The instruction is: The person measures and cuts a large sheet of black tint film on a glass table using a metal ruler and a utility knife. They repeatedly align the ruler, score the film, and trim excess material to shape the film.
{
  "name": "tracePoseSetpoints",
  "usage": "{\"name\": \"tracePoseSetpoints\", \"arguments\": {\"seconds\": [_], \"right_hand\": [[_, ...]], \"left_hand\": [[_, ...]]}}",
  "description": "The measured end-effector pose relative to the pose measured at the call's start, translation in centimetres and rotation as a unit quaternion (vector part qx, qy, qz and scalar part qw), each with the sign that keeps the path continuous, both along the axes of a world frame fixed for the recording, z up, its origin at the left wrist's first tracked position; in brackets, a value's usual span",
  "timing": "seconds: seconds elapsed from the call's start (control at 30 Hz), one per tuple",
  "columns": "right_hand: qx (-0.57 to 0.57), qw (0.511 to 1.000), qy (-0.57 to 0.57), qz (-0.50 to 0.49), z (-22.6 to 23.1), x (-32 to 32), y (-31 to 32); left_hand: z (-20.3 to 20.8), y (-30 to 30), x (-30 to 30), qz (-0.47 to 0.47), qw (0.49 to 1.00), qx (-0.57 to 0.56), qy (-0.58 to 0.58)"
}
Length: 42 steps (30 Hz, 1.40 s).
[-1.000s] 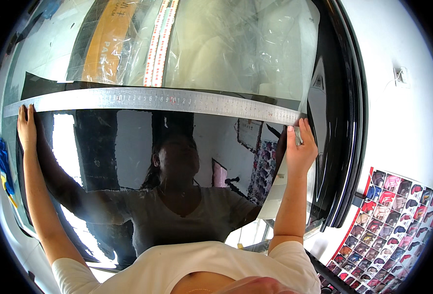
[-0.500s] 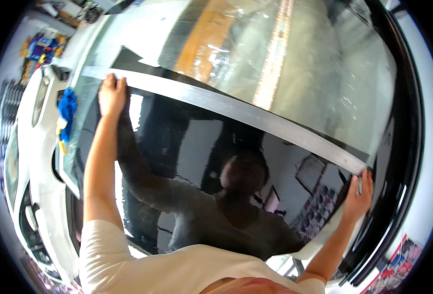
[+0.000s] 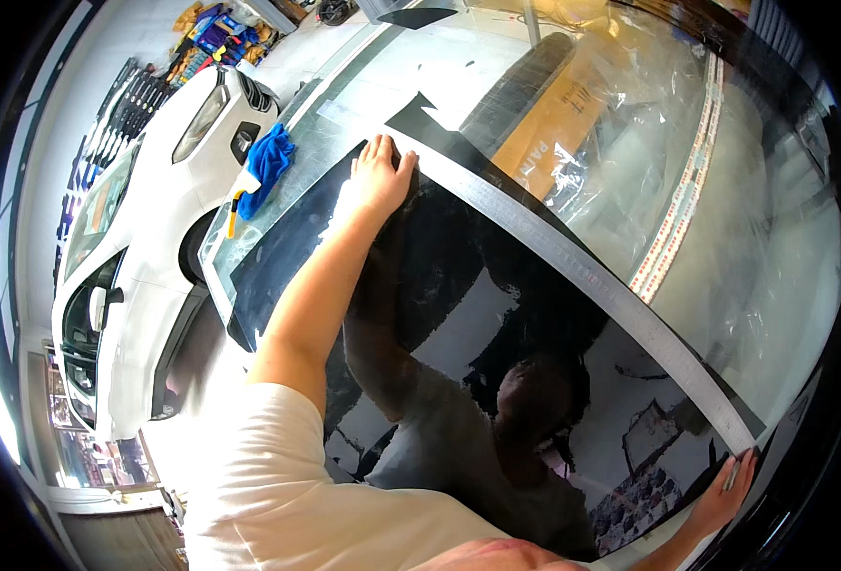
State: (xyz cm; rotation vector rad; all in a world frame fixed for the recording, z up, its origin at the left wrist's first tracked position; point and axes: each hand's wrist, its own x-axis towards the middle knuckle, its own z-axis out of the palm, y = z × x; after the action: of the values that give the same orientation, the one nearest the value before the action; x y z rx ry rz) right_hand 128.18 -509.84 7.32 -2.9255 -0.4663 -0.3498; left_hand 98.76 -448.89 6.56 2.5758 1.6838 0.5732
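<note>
A long metal straightedge ruler (image 3: 573, 269) lies across a glossy black film sheet (image 3: 478, 276), running from the upper middle down to the lower right. My left hand (image 3: 379, 179) is palm down near its far left end, with fingertips and thumb holding its near edge. At the other end, my right hand (image 3: 725, 493) has its fingers closed on the ruler's tip. A small silvery piece shows between or on the right fingers; I cannot make out what it is. The film reflects my head and shirt. A narrow strip of film shows beyond the ruler.
Under the film is a large glass tabletop (image 3: 330, 124). Below the glass show clear plastic wrapping, an orange-brown carton (image 3: 554, 124) and a lit LED strip (image 3: 682, 190). A blue cloth (image 3: 268, 164) and a yellow-handled tool (image 3: 234, 214) lie at the left edge. A white car (image 3: 154, 276) stands beyond.
My view has swung left, so the car shows more and the ruler appears farther right and steeper. Both hands remain at the ruler's two ends.
</note>
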Motion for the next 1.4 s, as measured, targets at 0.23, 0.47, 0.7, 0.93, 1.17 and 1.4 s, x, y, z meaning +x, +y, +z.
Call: {"name": "tracePoseSetpoints", "arguments": {"seconds": [0.23, 0.47, 0.7, 0.93, 1.17, 1.4], "right_hand": [[-0.001, 1.0, -0.018, 0.006, -0.3, 0.1, 0.0], [-0.014, 1.0, -0.026, 0.007, -0.7, 0.3, -0.6], [0.021, 0.999, -0.025, 0.042, -1.0, 0.2, -0.9], [0.037, 0.999, -0.013, 0.023, 0.1, -0.9, 0.0], [0.038, 0.999, -0.022, 0.031, -0.6, -0.4, 0.6], [0.067, 0.995, -0.029, 0.061, -2.5, 0.8, 2.0]], "left_hand": [[-0.1, 0.3, -0.3, 0.012, 0.999, -0.026, -0.018], [-0.5, 0.1, -0.2, 0.014, 1.0, -0.016, 0.0], [-0.4, 0.2, -0.3, 0.01, 1.0, -0.015, 0.007], [-0.9, 0.3, -0.1, 0.01, 1.0, -0.013, 0.011], [-0.8, 0.5, 0.2, -0.013, 0.997, 0.078, -0.015], [0.0, 1.1, 1.5, -0.038, 0.996, 0.024, 0.081]]}}
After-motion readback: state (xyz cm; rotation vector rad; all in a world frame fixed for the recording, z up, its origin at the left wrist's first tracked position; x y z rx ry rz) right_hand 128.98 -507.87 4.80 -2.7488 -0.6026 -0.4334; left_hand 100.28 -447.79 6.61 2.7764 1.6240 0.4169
